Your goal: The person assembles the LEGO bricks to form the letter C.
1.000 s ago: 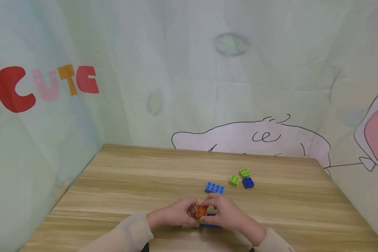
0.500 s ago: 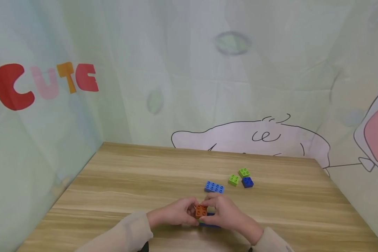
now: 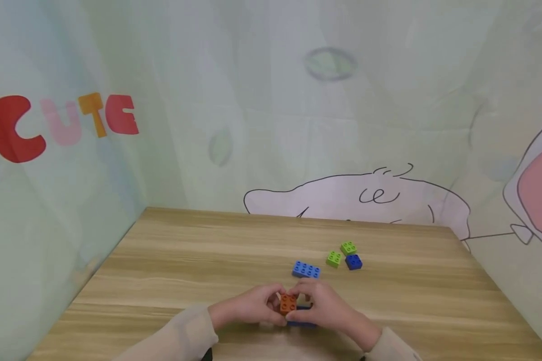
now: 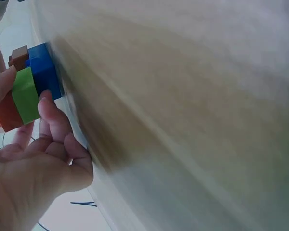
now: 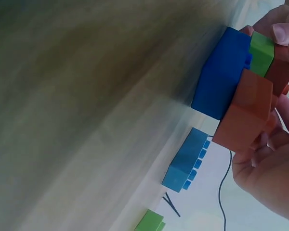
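Between my two hands stands a small stack of toy building bricks. A long dark blue brick (image 4: 44,70) forms its base, with a green brick (image 4: 25,95) on one end and an orange brick (image 3: 288,303) over that. Another orange brick (image 5: 245,110) sits on the base's other end, under my right palm and hidden from the head camera. My left hand (image 3: 257,304) pinches the green and upper orange bricks from the left. From the right, my right hand (image 3: 327,307) grips the upper orange brick between thumb and fingertips.
A light blue eight-stud brick (image 3: 306,269) lies just beyond the hands on the wooden table (image 3: 185,250). Farther back right are two light green bricks, one nearer (image 3: 333,258) and one behind (image 3: 349,247), beside a small dark blue brick (image 3: 354,261). A printed curtain (image 3: 271,125) encloses the table.
Both hands keep their places on the stack. The green edge under the orange brick, visible earlier in the head view, is now covered by the fingers. The head view shifts slightly.
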Demonstrator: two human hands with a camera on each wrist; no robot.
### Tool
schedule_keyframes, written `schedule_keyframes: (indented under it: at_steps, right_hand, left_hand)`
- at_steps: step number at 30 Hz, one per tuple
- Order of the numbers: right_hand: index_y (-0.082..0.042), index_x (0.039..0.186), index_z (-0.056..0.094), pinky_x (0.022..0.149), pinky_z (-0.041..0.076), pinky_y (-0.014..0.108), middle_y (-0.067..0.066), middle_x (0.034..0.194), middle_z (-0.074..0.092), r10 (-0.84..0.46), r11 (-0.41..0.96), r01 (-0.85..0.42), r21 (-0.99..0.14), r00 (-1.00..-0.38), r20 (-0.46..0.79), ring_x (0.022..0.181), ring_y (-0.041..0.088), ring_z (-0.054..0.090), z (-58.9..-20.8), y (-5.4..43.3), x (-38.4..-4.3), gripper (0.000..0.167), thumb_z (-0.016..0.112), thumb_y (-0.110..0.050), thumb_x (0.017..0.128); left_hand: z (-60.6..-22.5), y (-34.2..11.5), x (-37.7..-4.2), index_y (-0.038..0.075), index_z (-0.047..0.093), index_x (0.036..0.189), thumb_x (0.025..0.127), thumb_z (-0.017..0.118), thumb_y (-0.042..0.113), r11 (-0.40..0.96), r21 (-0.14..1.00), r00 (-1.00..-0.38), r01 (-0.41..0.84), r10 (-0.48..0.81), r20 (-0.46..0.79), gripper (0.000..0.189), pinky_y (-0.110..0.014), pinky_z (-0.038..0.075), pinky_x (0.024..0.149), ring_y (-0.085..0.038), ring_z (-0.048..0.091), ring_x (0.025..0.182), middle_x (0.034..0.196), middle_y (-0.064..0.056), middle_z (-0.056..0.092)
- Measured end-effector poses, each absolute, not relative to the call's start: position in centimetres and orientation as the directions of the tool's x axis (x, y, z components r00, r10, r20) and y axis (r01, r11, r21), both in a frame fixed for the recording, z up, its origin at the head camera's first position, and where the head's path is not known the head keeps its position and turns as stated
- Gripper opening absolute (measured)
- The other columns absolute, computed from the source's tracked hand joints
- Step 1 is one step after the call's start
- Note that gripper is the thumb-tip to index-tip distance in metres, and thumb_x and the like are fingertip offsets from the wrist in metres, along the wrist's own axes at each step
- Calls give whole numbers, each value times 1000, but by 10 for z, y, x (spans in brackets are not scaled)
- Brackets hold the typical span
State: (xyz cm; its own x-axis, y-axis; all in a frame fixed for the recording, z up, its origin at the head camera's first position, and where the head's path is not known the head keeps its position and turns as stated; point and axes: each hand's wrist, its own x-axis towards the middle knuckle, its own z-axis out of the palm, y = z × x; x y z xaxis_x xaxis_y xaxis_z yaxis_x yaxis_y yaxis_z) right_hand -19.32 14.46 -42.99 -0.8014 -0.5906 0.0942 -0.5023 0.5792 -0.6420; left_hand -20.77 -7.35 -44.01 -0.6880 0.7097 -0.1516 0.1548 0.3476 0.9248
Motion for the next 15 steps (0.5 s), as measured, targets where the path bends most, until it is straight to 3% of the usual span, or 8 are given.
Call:
schedule_keyframes:
  at_steps: [8, 15]
  right_hand:
    - [-16, 126, 61, 69, 50, 22, -8, 106, 62, -604, 567, -438, -698, -797, 11, 90, 11, 56, -421, 149, -192, 54, 72, -47, 83]
    - [-5, 125, 59, 73, 48, 31, 9, 108, 64, -573, 536, -446, -717, -816, 79, 95, 27, 55, -409, 167, -202, 49, 70, -35, 88]
  left_hand:
    - [-440, -78, -210, 11, 55, 114, 88, 70, 14, 280, 950, -660, 141, 741, -120, 30, -23, 49, 60, -13, 60, 69, 84, -2, 67]
    - [-441, -78, -210, 11, 56, 106, 88, 71, 17, 298, 942, -676, 153, 727, -120, 24, -23, 45, 56, -13, 58, 65, 80, -1, 67]
